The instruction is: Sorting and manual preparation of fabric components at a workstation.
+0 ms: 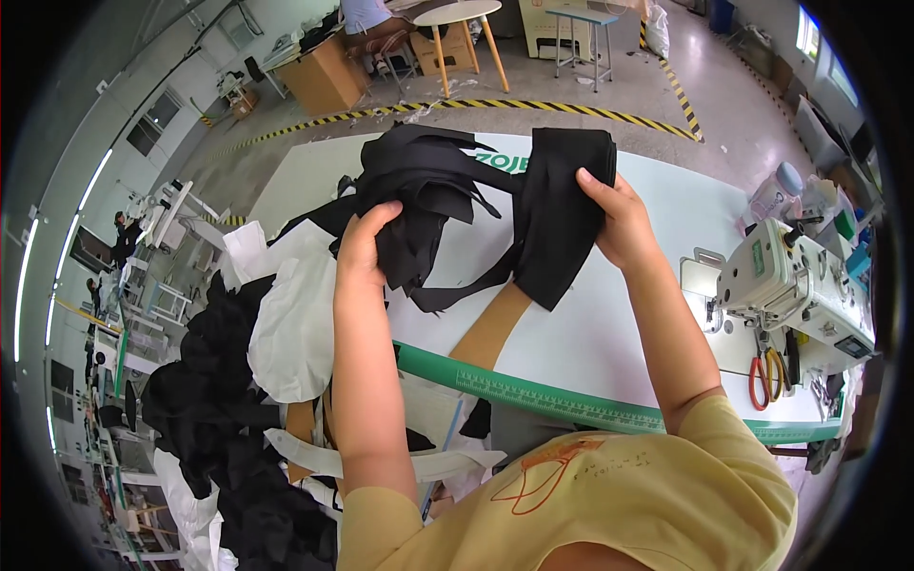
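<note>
Over the white sewing table point(657, 328), my left hand point(367, 238) is closed around a loose bunch of black fabric pieces point(419, 181), whose pointed ends hang in several directions. My right hand point(619, 214) grips the edge of a flat, folded stack of black fabric point(562, 209), thumb on top and the other fingers hidden behind it. A black strip joins the bunch and the stack near the top, and another loops between them lower down. A tan strip point(493, 328) lies on the table below the stack.
At right stands a white sewing machine point(785, 285), with red-handled scissors point(759, 381) and a clear bottle point(776, 190) close by. A green ruler edge point(543, 404) runs along the table's front. Black fabric point(205, 381) and white cloth point(295, 314) heap at left. Beyond, a person point(371, 24) sits.
</note>
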Motion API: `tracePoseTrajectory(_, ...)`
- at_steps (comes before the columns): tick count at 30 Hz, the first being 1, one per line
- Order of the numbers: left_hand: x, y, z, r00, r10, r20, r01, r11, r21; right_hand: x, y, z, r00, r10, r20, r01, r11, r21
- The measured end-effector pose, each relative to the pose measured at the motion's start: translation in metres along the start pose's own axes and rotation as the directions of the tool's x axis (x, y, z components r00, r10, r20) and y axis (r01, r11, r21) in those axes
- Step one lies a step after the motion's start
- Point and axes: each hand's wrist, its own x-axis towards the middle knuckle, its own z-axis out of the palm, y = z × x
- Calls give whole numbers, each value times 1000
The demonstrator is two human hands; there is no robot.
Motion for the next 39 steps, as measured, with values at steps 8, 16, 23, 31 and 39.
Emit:
tracePoseTrajectory(8,-21,21,12,965,92,245,-138,974,177,14,-30,41,972,-223,74,234,887,-398)
tracePoseTrajectory(16,12,-5,15,946,273,173,-306,929,209,15,-10,41,996,-73,-55,63,984,-165)
tracePoseTrajectory(23,30,-81,-54,960,175,217,-251,201,947,2,-18,15,998,57,19,-59,991,118)
tracePoseTrajectory(31,-17,-46,48,822,419,385,-566,672,477,-7,-12,16,994,66,84,-67,998,0)
tracePoseTrajectory(39,-50,-65,90,864,261,430,-456,766,452,-24,-11,37,990,-133,51,143,904,-403)
